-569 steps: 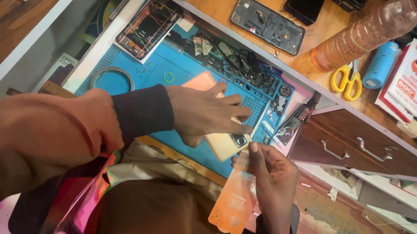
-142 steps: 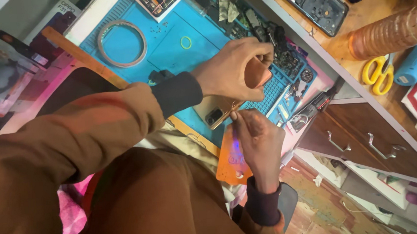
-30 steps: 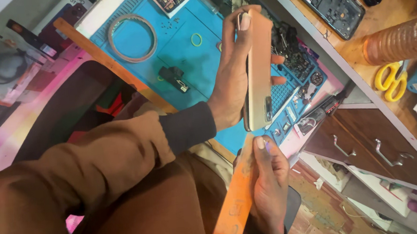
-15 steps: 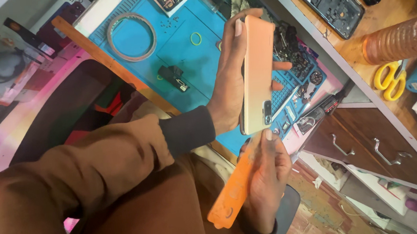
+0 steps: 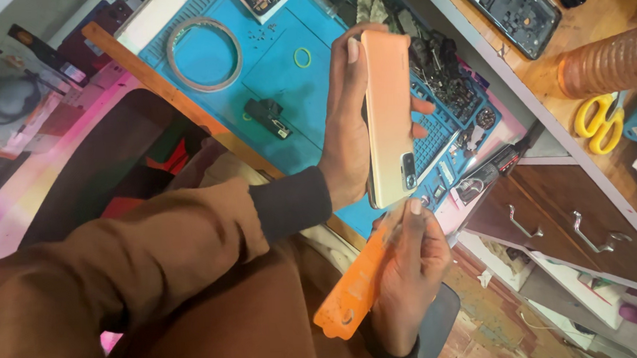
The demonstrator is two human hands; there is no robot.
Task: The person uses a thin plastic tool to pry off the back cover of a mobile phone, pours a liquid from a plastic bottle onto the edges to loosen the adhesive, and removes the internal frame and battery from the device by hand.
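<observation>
Both hands are busy: my left hand (image 5: 345, 126) clamps the phone (image 5: 388, 116) by its long edges, upright above the blue mat (image 5: 274, 56); my right hand (image 5: 409, 269) pinches an orange case (image 5: 355, 291) below it; the phone looks stiff, slick, breakable; edges give the safest hold.

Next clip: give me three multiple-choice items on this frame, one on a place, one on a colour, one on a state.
1. Where do the yellow-handled scissors lie?
A. on the blue mat
B. on the wooden shelf at right
C. in a drawer

2. What colour is the back of the phone?
A. black
B. green
C. peach-orange

3. How does the left hand hold the phone?
A. on edge, off the mat
B. flat on the mat
C. it does not hold it

B: they rest on the wood. C: the back glows peach. A: fingers wrap it above the blue mat.
</observation>
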